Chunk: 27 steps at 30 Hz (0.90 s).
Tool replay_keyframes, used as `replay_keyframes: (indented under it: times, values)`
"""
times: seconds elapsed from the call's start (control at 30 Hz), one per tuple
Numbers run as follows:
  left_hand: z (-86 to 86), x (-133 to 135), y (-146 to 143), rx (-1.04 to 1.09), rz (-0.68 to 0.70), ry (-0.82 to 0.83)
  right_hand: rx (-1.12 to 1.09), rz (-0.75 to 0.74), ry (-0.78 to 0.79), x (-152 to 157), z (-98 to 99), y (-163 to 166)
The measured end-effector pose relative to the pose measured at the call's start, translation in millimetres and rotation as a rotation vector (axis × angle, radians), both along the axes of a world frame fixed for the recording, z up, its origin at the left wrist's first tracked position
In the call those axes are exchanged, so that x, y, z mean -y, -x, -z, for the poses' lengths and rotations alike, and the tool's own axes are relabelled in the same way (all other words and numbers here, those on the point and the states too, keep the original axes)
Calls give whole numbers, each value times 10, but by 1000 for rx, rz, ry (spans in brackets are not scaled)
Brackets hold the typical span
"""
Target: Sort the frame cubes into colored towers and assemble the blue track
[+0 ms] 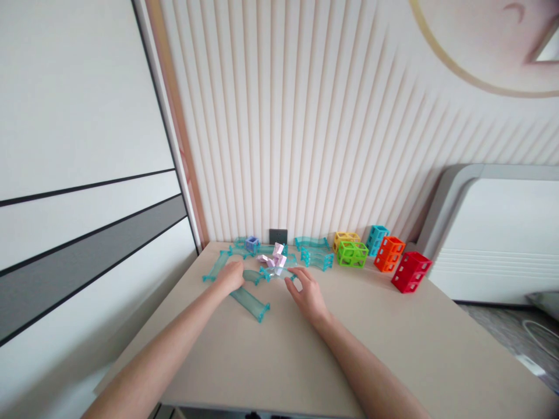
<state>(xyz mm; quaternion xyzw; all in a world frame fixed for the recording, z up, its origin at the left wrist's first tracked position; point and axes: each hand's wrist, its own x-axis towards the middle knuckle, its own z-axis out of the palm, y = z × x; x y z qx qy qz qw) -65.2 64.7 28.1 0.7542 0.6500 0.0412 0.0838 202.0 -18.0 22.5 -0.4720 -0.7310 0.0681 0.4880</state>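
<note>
My left hand (231, 277) is closed at the end of a short translucent teal track piece (252, 276), its fingertips mostly hidden. A longer straight teal track piece (250, 303) lies just below that hand, slanting toward the front. My right hand (308, 294) has thumb and forefinger curled around the right end of a curved teal track piece (279, 272). The two pieces between my hands meet or nearly touch near the middle. Right behind them stand pale pink-and-white blocks (277, 259) in a small cluster.
More teal track pieces (317, 258) lie along the back, with a small blue-violet cube frame (252, 243) among them. Yellow (346, 237), green (351, 254), blue (377, 240), orange (389, 254) and red (411, 272) block frames stand at the right. A ribbed wall (262, 116) bounds the table (271, 366).
</note>
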Motion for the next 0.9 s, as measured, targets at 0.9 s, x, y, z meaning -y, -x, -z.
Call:
replay_keyframes:
  times: [0.9]
  values:
    - [117, 359, -56, 216, -47, -495, -24, 20, 10, -17, 33, -7]
